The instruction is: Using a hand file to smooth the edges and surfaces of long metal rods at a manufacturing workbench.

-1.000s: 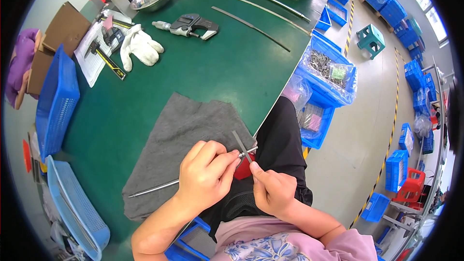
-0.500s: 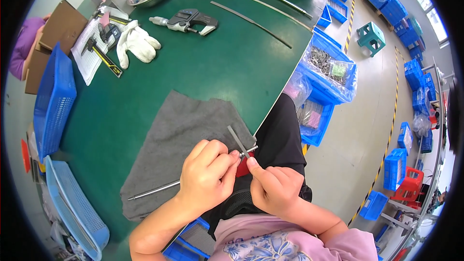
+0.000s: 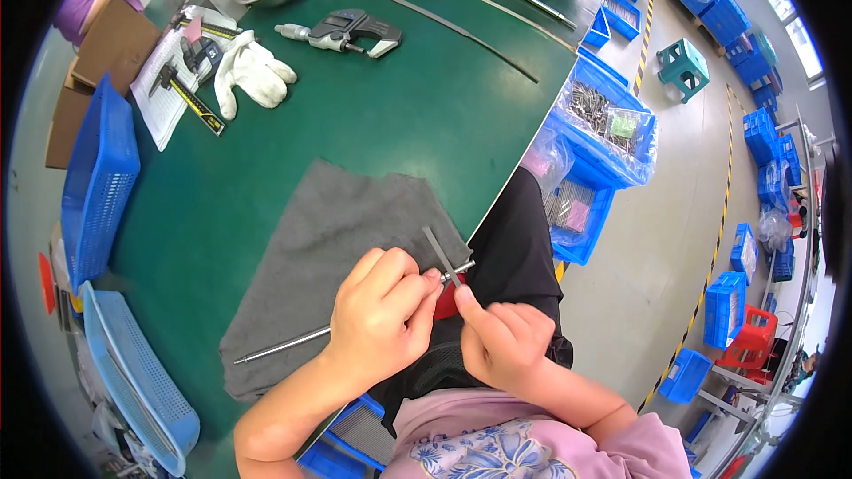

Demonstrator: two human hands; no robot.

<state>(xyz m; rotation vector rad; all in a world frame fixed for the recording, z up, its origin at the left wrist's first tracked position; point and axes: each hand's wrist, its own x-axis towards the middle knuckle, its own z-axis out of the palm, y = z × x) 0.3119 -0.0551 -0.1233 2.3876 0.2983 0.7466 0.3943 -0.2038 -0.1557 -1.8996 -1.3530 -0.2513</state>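
Observation:
My left hand (image 3: 383,312) is closed round a thin metal rod (image 3: 288,346), whose long end slants down to the left over a grey cloth (image 3: 342,213). The rod's other end pokes out past my left fingertips. There a flat grey file (image 3: 437,247) lies across it, pointing up and away. My right hand (image 3: 508,337) pinches the near end of the file between thumb and fingers. Its handle end is hidden in the grip. A red thing (image 3: 451,300) shows just below the crossing point, partly covered by my hands.
On the green table (image 3: 355,115) lie a digital micrometer (image 3: 342,33), a white glove (image 3: 252,75), calipers (image 3: 188,102) and another long file (image 3: 461,35). Blue baskets (image 3: 102,177) stand along the left. Blue bins of metal parts (image 3: 603,120) sit beside the table's right edge.
The file and the rod's end have shifted very slightly, with both hands keeping their grips. At the far left, the person in purple has moved up and to the right.

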